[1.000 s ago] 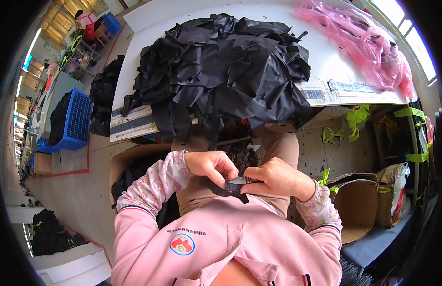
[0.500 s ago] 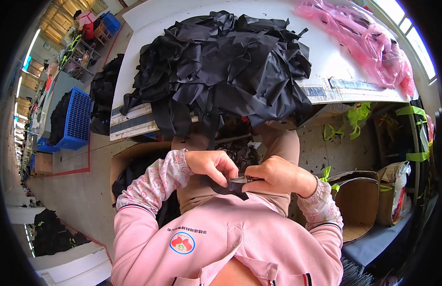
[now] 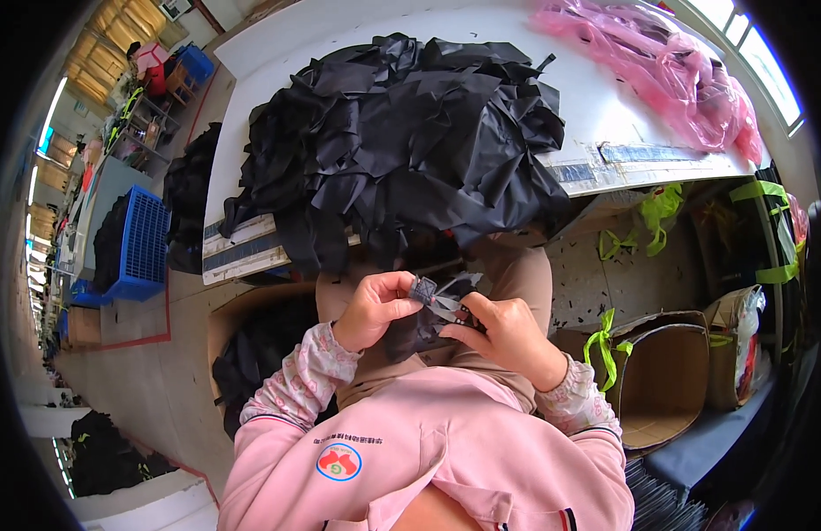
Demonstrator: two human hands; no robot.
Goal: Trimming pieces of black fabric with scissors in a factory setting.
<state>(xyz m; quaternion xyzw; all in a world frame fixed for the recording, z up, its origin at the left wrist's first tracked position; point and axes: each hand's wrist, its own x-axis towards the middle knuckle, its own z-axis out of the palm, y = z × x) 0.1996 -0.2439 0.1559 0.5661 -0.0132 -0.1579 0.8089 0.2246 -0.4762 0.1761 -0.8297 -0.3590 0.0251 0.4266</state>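
Observation:
Over my lap, my left hand [image 3: 370, 314] pinches a black fabric piece [image 3: 401, 338] by a small stitched strap end [image 3: 423, 289] between thumb and fingertips. The rest of the cloth hangs below. My right hand [image 3: 516, 343] is closed around a pair of thread snips [image 3: 447, 306]. Their metal blades point left and lie right beside the stitched end; whether they touch a thread is too small to tell. Beyond my hands, a large heap of black fabric pieces [image 3: 401, 150] covers the middle of the white table [image 3: 242, 115], with strips drooping over its near edge.
Pink plastic bag [image 3: 667, 84] lies at the table's far right. An open cardboard box [image 3: 662, 380] stands at my right, with bright green ties [image 3: 605, 350] near it. Another box with black cloth [image 3: 269, 354] is at my left. A blue crate [image 3: 143, 243] stands farther left.
My left hand has turned and lifted the stitched strap end up toward the table, the cloth now hanging down. The snips have swung to point at it, their blades more visible.

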